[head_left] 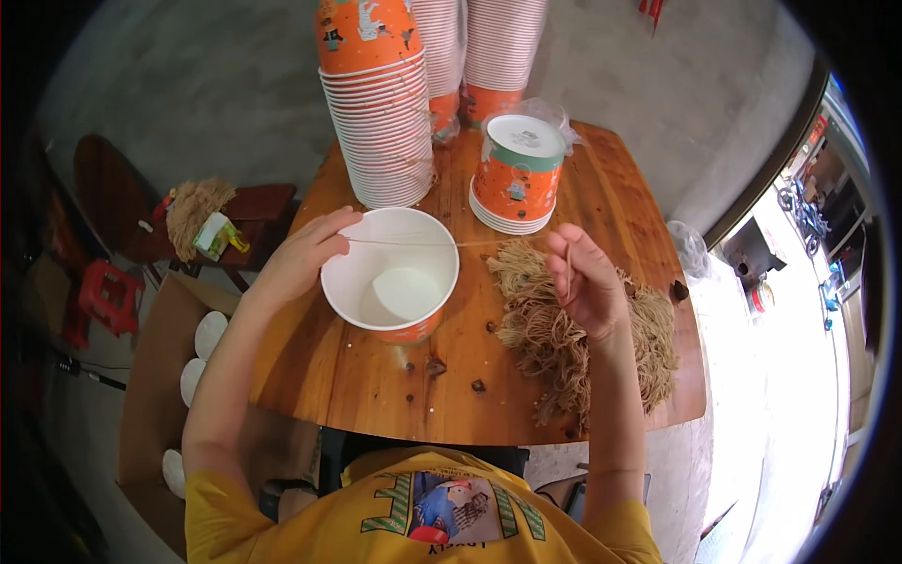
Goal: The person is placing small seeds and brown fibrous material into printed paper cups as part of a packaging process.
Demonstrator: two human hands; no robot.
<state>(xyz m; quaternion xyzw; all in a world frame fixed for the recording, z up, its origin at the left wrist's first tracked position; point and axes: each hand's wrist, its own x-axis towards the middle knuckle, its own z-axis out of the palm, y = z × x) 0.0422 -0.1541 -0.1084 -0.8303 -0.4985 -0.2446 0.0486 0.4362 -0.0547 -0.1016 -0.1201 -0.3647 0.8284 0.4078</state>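
An open paper bucket point(352, 291), white inside and orange outside, stands upright on the wooden table in front of me. A thin tan string point(484, 242) stretches across its mouth from one hand to the other. My left hand point(310, 252) is at the bucket's left rim, its fingertips closed on the string's left end. Right of the bucket, my right hand point(594, 282) is raised with thumb and fingers pinched on the string, and a length hangs down its palm. Below that hand, a tangled heap of tan strings point(545, 329) lies on the table.
A tall stack of nested buckets point(378, 136) rises behind the open one, with two more stacks point(503, 47) farther back. A short upside-down stack point(517, 183) stands right of them. At left are a cardboard box point(155, 334) holding white round pieces, a red stool point(108, 296) and a chair point(263, 209).
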